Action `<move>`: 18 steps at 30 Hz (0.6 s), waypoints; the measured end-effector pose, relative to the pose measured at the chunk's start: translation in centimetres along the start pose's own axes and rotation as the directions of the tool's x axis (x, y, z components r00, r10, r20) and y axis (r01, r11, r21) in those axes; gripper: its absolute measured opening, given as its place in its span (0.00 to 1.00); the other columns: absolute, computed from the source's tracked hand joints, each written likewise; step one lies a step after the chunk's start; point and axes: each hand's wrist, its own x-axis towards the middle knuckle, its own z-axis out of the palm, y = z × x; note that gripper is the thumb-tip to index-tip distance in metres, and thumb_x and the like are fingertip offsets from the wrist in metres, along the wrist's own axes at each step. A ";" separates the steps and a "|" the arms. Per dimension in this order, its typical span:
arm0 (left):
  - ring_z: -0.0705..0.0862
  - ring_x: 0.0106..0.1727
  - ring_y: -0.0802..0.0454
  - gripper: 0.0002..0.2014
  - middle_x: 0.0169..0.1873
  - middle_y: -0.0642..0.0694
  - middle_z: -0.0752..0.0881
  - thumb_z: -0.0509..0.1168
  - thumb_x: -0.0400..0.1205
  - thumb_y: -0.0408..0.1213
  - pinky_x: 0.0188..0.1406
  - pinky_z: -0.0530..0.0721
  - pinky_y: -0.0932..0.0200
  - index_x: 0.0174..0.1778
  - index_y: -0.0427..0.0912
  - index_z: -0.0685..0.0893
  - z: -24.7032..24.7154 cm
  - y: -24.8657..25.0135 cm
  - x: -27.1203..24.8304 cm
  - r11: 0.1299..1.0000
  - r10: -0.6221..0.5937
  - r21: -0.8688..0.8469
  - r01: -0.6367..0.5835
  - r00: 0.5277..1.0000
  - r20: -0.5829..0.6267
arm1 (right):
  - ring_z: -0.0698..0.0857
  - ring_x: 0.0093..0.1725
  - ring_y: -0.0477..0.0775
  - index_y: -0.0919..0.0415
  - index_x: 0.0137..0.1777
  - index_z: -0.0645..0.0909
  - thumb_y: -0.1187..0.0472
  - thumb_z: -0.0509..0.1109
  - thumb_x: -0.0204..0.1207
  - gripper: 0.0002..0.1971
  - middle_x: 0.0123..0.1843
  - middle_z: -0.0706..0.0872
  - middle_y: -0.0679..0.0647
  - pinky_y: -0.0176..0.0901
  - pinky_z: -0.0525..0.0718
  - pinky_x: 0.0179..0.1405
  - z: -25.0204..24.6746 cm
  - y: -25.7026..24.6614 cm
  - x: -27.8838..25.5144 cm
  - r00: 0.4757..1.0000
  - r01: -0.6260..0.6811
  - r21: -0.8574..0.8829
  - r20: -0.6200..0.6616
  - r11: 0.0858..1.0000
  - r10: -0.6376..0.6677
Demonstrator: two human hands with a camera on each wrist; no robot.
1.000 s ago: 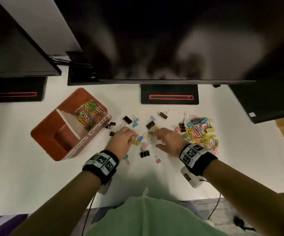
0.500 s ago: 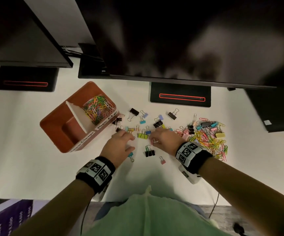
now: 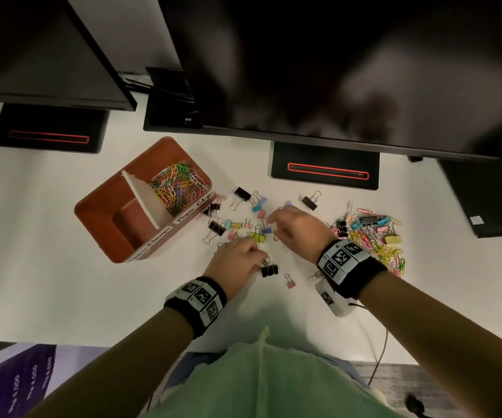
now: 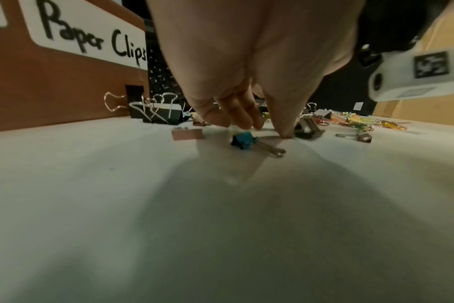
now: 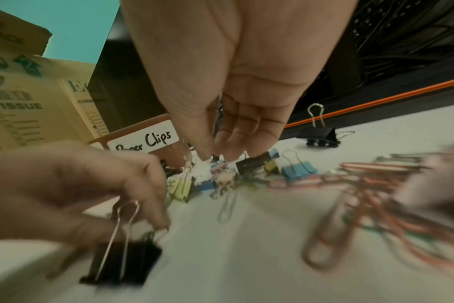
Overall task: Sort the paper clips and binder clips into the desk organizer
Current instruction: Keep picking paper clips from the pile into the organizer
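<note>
The brown desk organizer (image 3: 105,236) stands at the left, with colored paper clips (image 3: 177,185) in its back compartment. Binder clips lie scattered between it and a mixed clip pile (image 3: 373,239) on the right. My left hand (image 3: 255,253) points its fingers down at the table. Its thumb tip (image 4: 285,133) touches down beside a black binder clip (image 3: 269,269), which it does not hold. A blue binder clip (image 4: 244,140) lies under the palm. My right hand (image 3: 273,221) hovers with straight fingers (image 5: 231,155) just above the small colored binder clips, holding nothing.
Monitors overhang the back of the table on black stands (image 3: 325,170). A pink binder clip (image 3: 290,283) lies near the front. A cable (image 3: 379,357) hangs off the near table edge. A cardboard tissue box (image 5: 26,92) shows beyond the organizer.
My left hand has slid right until its thumb reached the black binder clip. My right hand has moved away from me, over the farther colored clips.
</note>
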 end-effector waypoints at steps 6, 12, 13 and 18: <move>0.80 0.43 0.47 0.05 0.44 0.46 0.81 0.65 0.79 0.37 0.46 0.82 0.48 0.41 0.41 0.84 0.4 -0.4 0.5 0.998 -0.035 -0.044 0.035 0.999 0.009 | 0.81 0.57 0.59 0.53 0.67 0.76 0.58 0.70 0.75 0.20 0.61 0.76 0.56 0.52 0.83 0.54 1.1 1.8 -3.0 0.991 -0.075 -0.126 0.101 0.989 0.088; 0.76 0.52 0.52 0.15 0.54 0.48 0.78 0.65 0.78 0.37 0.52 0.78 0.59 0.61 0.48 0.79 0.7 -0.3 0.1 0.994 0.073 -0.083 -0.066 0.994 0.085 | 0.79 0.57 0.58 0.56 0.59 0.81 0.58 0.72 0.73 0.15 0.58 0.77 0.57 0.50 0.81 0.55 1.6 2.0 -3.0 0.994 -0.089 -0.080 0.061 0.993 0.094; 0.76 0.54 0.52 0.18 0.57 0.48 0.77 0.66 0.77 0.38 0.53 0.75 0.58 0.63 0.50 0.78 0.8 -0.2 0.0 0.993 0.099 -0.074 -0.091 0.989 0.112 | 0.79 0.57 0.59 0.57 0.57 0.81 0.59 0.72 0.72 0.13 0.58 0.77 0.57 0.50 0.81 0.55 1.6 2.1 -3.0 0.994 -0.090 -0.071 0.060 0.993 0.095; 0.77 0.56 0.49 0.16 0.55 0.46 0.79 0.70 0.74 0.40 0.57 0.78 0.51 0.58 0.44 0.82 0.9 0.5 0.8 0.994 0.080 -0.079 -0.072 0.991 0.104 | 0.82 0.50 0.60 0.63 0.47 0.84 0.69 0.68 0.73 0.05 0.49 0.84 0.59 0.46 0.80 0.50 1.8 2.7 -3.1 0.997 -0.065 -0.033 0.034 0.997 0.066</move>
